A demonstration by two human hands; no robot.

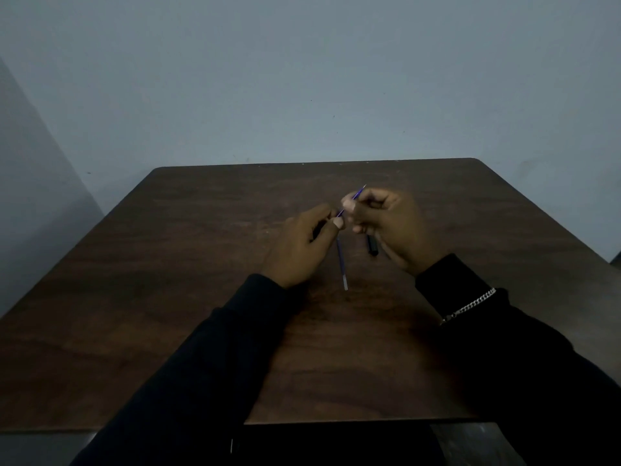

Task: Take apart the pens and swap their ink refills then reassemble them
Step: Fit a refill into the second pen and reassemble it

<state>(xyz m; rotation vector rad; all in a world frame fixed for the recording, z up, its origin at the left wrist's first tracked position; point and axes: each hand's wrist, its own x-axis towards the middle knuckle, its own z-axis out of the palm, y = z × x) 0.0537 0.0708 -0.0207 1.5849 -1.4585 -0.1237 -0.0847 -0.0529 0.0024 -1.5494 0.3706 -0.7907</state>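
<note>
Over the middle of the dark wooden table [168, 297], my right hand [393, 227] pinches a thin blue ink refill [356, 195] whose tip points up and to the right. The refill's lower end runs into a dark pen barrel [319, 227] gripped in my left hand [302, 243]; most of the barrel is hidden by the fingers. A second blue refill [342, 264] with a pale end lies flat on the table between my hands. A black pen part [372, 246] rests on the table just under my right hand.
A plain grey-blue wall [302, 79] stands right behind the table's far edge. Black sleeves cover both forearms, and a silver chain bracelet [470, 306] sits on my right wrist. The scene is dim.
</note>
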